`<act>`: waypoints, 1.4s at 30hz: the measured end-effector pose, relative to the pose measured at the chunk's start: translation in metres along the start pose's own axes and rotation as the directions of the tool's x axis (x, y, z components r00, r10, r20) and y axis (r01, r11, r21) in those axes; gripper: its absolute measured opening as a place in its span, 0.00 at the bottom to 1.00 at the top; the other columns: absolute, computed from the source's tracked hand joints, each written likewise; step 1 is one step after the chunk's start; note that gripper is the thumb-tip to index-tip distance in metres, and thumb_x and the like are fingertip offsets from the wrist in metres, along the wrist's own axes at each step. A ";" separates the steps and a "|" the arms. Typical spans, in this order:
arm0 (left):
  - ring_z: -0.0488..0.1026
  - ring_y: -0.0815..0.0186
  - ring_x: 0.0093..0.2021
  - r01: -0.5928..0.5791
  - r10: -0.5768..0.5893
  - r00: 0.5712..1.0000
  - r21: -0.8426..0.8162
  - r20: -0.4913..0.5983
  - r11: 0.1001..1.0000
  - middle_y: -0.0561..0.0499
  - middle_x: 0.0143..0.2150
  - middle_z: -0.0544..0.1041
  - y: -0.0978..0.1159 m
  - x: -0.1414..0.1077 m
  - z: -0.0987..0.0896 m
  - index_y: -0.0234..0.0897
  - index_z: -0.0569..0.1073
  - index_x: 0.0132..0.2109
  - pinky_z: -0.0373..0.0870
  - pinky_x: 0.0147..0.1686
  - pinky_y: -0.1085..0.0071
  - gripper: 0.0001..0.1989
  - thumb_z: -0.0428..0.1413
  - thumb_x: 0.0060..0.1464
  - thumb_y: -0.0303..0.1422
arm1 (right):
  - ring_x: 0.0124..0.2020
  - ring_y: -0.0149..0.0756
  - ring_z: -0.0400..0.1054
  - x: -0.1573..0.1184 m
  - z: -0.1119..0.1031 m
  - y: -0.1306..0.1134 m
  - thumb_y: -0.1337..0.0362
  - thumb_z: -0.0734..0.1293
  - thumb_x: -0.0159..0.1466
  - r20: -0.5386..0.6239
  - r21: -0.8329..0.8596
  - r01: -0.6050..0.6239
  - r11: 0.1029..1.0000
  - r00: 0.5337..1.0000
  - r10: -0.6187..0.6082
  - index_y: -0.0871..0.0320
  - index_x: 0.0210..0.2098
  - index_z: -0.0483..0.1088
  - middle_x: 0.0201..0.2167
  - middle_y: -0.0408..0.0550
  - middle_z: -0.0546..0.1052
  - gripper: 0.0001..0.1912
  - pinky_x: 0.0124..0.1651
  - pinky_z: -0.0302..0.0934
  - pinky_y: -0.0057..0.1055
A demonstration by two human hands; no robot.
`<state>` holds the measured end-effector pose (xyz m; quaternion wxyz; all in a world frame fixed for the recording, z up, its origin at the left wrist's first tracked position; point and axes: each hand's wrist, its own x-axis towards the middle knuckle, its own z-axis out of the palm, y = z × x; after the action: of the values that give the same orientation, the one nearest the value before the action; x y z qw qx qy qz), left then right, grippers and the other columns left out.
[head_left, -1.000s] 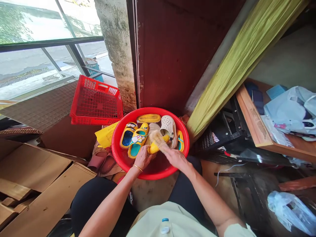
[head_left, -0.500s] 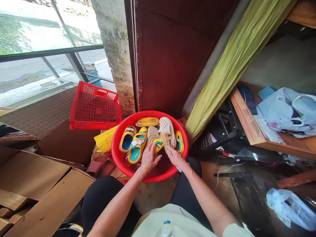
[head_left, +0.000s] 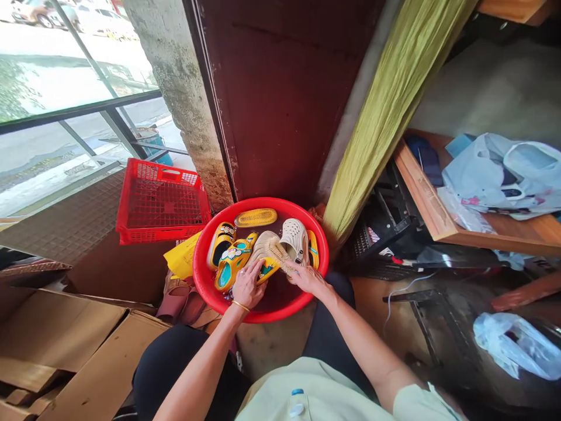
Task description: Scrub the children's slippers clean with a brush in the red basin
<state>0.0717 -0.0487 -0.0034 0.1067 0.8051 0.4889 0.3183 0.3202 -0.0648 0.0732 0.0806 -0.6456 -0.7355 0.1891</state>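
A red basin (head_left: 199,257) of dark water stands between my knees with several clogs in it. My left hand (head_left: 248,285) grips a small yellow clog with a green inside (head_left: 270,268) near the basin's middle. My right hand (head_left: 307,279) is closed on a pale bristled brush (head_left: 281,256), whose bristles are at the yellow clog's edge. Behind it lie a cream clog (head_left: 293,237) with holes and a beige clog (head_left: 264,245), partly hidden. Left of my hands are a yellow clog with a white figure (head_left: 234,263) and another yellow clog (head_left: 222,240). One yellow clog (head_left: 255,217) lies sole up at the back.
A red plastic crate (head_left: 164,202) and a yellow sheet (head_left: 182,257) are left of the basin. Cardboard boxes (head_left: 100,356) fill the lower left. A green curtain (head_left: 377,128) hangs at right, beside a wooden shelf (head_left: 473,238) bearing plastic bags (head_left: 504,175).
The brush has swung left and tilted over toward the yellow clog. My left hand has shifted slightly left with the clog and now wraps it more closely. The view has also shifted.
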 end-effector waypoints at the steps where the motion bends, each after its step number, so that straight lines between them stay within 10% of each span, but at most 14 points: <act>1: 0.73 0.46 0.60 -0.004 0.004 1.000 0.010 0.004 1.000 0.37 0.65 0.73 0.000 -0.005 -0.005 0.40 0.64 0.68 0.69 0.57 0.49 0.31 0.57 0.59 0.35 | 0.44 0.41 0.80 0.005 -0.003 0.000 0.59 0.60 0.72 0.034 0.012 -0.017 1.000 0.999 0.016 0.40 0.70 0.63 0.50 0.45 0.83 0.27 0.47 0.70 0.33; 16: 0.74 0.46 0.61 0.020 -0.030 0.999 -0.210 -0.042 0.978 0.39 0.62 0.76 -0.011 -0.018 -0.032 0.39 0.67 0.68 0.69 0.60 0.49 0.30 0.56 0.60 0.40 | 0.36 0.39 0.78 0.006 0.005 0.014 0.61 0.61 0.70 0.041 0.248 -0.009 0.969 0.999 -0.002 0.46 0.70 0.65 0.39 0.48 0.84 0.28 0.43 0.70 0.35; 21: 0.70 0.46 0.65 -0.071 0.021 0.982 -0.265 -0.187 0.962 0.37 0.65 0.72 -0.009 -0.013 -0.039 0.39 0.63 0.71 0.66 0.63 0.47 0.31 0.56 0.63 0.39 | 0.15 0.27 0.66 0.019 0.003 -0.003 0.45 0.61 0.70 0.042 0.774 -0.090 0.627 0.995 0.092 0.54 0.76 0.49 0.40 0.48 0.82 0.41 0.20 0.62 0.27; 27: 0.63 0.45 0.70 -0.107 0.094 0.963 -0.041 -0.251 0.993 0.33 0.69 0.67 -0.003 0.006 -0.039 0.38 0.60 0.70 0.61 0.65 0.43 0.33 0.58 0.61 0.37 | 0.14 0.27 0.64 0.037 0.000 -0.042 0.48 0.69 0.63 -0.070 0.928 0.043 0.371 0.996 0.058 0.52 0.76 0.45 0.29 0.38 0.76 0.49 0.15 0.57 0.23; 32: 0.70 0.44 0.62 0.002 -0.004 0.954 -0.005 -0.299 1.000 0.35 0.59 0.75 0.009 0.018 -0.044 0.37 0.63 0.66 0.59 0.64 0.41 0.35 0.61 0.57 0.47 | 0.15 0.28 0.66 0.029 0.015 -0.049 0.56 0.68 0.64 -0.045 0.845 0.068 0.531 0.997 -0.057 0.50 0.74 0.55 0.31 0.39 0.78 0.41 0.18 0.63 0.26; 38: 0.76 0.54 0.44 0.071 -0.093 0.961 -0.093 -0.262 0.993 0.43 0.44 0.79 0.015 0.027 -0.043 0.39 0.71 0.49 0.72 0.47 0.56 0.16 0.57 0.61 0.45 | 0.56 0.45 0.75 -0.001 0.019 -0.047 0.60 0.65 0.68 -0.236 0.493 0.323 0.808 0.943 -0.233 0.50 0.70 0.63 0.57 0.49 0.79 0.31 0.57 0.71 0.41; 42: 0.76 0.55 0.40 0.085 -0.104 0.959 -0.082 -0.262 0.993 0.44 0.37 0.77 0.011 0.023 -0.025 0.40 0.70 0.39 0.72 0.41 0.61 0.10 0.58 0.59 0.41 | 0.53 0.43 0.77 -0.014 0.004 -0.054 0.60 0.60 0.73 -0.221 0.184 0.383 0.905 0.914 -0.341 0.49 0.71 0.63 0.54 0.53 0.80 0.27 0.55 0.71 0.35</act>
<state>0.0711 -0.0380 0.0304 0.0834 0.7265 0.5253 0.4351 0.2707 -0.0843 0.0917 0.2538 -0.4987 -0.8063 0.1919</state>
